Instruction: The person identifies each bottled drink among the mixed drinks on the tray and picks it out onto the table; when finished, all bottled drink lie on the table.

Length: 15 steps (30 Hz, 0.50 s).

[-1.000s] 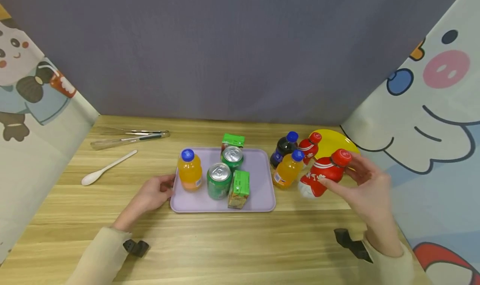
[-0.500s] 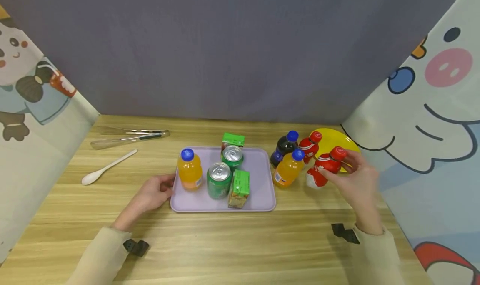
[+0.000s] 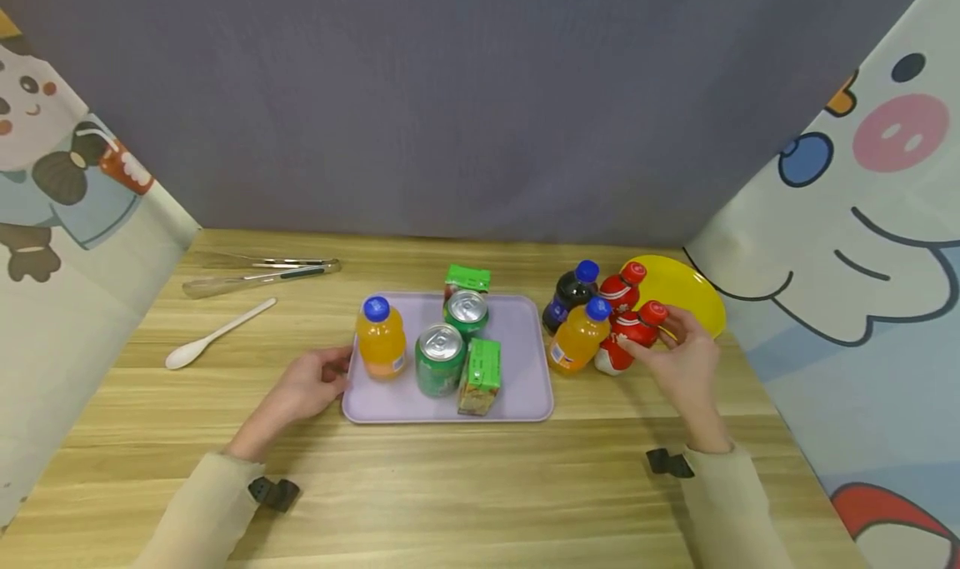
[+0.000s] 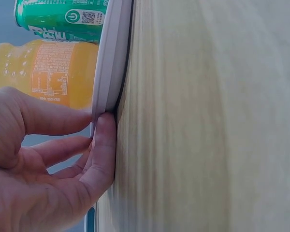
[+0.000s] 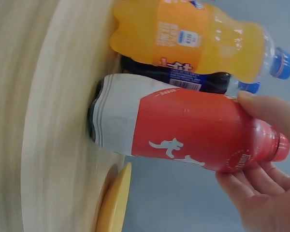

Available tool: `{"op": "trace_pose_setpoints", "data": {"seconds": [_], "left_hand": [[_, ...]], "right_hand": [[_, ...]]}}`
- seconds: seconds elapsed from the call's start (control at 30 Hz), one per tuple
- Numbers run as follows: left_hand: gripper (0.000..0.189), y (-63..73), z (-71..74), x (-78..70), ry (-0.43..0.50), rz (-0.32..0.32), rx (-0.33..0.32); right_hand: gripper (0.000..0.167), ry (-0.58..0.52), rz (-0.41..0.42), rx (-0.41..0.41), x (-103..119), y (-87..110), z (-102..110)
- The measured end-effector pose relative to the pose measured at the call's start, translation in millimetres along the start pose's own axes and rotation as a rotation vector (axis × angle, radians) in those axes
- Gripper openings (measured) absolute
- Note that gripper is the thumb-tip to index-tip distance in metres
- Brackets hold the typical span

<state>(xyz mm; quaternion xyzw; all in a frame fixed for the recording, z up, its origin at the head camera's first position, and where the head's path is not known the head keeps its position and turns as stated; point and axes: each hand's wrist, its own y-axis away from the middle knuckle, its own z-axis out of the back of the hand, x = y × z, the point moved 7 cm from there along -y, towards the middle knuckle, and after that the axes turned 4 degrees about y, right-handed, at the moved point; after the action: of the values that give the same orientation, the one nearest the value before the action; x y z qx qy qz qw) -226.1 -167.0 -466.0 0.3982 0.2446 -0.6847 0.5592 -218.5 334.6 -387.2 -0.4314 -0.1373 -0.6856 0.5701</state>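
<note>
My right hand (image 3: 678, 365) grips a red-and-white bottle (image 5: 188, 125) round its upper part, thumb on one side and fingers on the other. The bottle stands upright close by an orange drink bottle (image 3: 579, 336), with a second red bottle (image 3: 621, 290) behind it. A dark drink bottle (image 3: 568, 301) is at the back of this group. At the left end of the lilac tray (image 3: 521, 386), my left hand (image 3: 309, 383) pinches the rim between thumb and fingers. On the tray are an orange drink bottle (image 3: 381, 340), two green cans (image 3: 440, 369) and two green-topped drink cartons (image 3: 480, 377).
Behind my right hand lies a yellow plate (image 3: 701, 298), near the right wall. Metal tongs (image 3: 262, 276) and a white spoon (image 3: 217, 334) lie on the left of the wooden table (image 3: 450, 494). A grey panel (image 3: 450, 111) closes off the back.
My right hand has moved left with the red bottle and lowered it beside the orange drink bottle. The left hand keeps its place on the tray.
</note>
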Motion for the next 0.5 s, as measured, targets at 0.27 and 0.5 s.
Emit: {"op": "trace_pose_setpoints", "data": {"seconds": [0.27, 0.5], "left_hand": [[0.052, -0.5, -0.2, -1.0, -0.001, 0.006, -0.001], [0.052, -0.5, 0.3, -0.4, -0.009, 0.009, 0.001]], "right_hand": [[0.068, 0.030, 0.053, -0.022, 0.8, 2.0, -2.3], [0.071, -0.081, 0.115, -0.096, 14.5, 8.0, 7.3]]}}
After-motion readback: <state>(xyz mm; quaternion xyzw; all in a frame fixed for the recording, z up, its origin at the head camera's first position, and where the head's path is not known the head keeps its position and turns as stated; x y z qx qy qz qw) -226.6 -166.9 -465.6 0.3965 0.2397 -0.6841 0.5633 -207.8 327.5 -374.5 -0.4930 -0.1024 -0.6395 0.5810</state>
